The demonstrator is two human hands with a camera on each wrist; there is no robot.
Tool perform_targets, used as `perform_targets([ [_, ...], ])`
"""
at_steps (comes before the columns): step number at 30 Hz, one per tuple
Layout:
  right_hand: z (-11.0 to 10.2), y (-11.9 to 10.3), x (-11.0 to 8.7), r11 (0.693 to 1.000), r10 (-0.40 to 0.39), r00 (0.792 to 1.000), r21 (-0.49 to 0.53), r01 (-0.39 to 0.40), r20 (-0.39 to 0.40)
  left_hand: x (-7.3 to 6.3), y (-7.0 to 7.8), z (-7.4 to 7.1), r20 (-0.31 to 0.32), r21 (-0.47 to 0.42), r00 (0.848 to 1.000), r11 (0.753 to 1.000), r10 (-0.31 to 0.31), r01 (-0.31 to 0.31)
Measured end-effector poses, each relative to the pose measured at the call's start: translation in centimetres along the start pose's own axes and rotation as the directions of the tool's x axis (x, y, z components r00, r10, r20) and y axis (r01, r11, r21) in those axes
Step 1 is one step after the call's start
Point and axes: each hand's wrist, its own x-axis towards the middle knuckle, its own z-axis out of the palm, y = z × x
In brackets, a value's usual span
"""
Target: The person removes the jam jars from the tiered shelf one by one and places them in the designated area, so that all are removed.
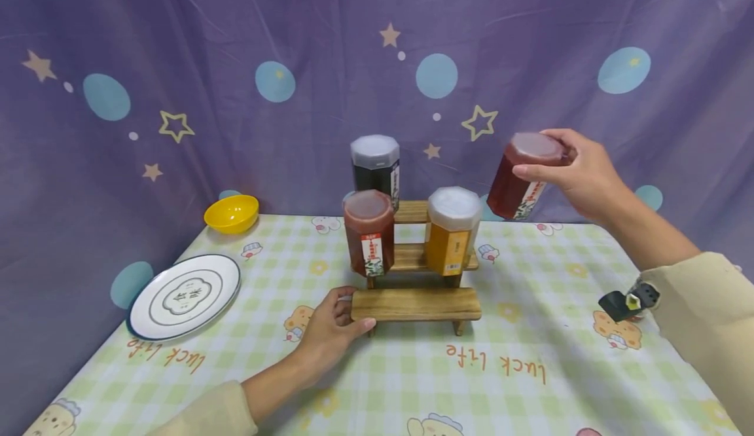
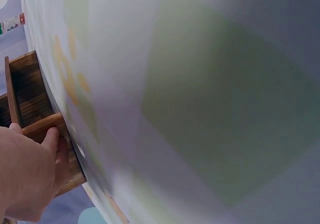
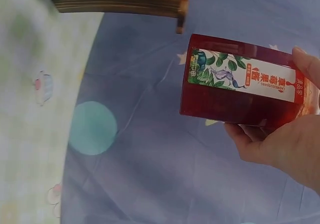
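My right hand (image 1: 583, 171) grips a jar of strawberry jam (image 1: 511, 184) around its top, up in the air to the right of a stepped wooden rack (image 1: 415, 304). Its printed label faces the right wrist view, where the jar (image 3: 225, 107) lies sideways across the picture. My left hand (image 1: 330, 325) holds the left end of the rack's lowest step, thumb along the front edge. On the middle step stand another red jam jar (image 1: 369, 236) and an amber jar (image 1: 450, 239). A dark jar (image 1: 375, 171) with a whitish lid stands on the top step.
At the left lie a white plate (image 1: 220, 279) with a dark rim and, farther back, a yellow bowl (image 1: 232, 215). A checked cloth (image 1: 518, 397) covers the table. Behind it hangs a purple curtain (image 1: 330, 23) with stars and dots.
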Motion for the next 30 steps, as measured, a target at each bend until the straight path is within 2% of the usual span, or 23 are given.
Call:
perform_targets([
  [11, 0.8, 3.5, -2.5, 0.999, 0.041, 0.999, 0.032, -0.042, 0.025, 0.0, 0.0, 0.0, 0.013, 0.005, 1.0, 1.0, -0.002, 0.002],
  [21, 3.6, 7.2, -4.2, 0.995, 0.017, 1.0, 0.096, -0.018, 0.012, 0.1, -0.1, 0.0, 0.01, -0.008, 1.0, 1.0, -0.015, 0.015],
  [30, 5.6, 9.3, -5.0, 0.998, 0.033, 0.999, 0.052, -0.034, 0.034, -0.1, -0.1, 0.0, 0.007, 0.001, 1.0, 1.0, -0.022, 0.022],
])
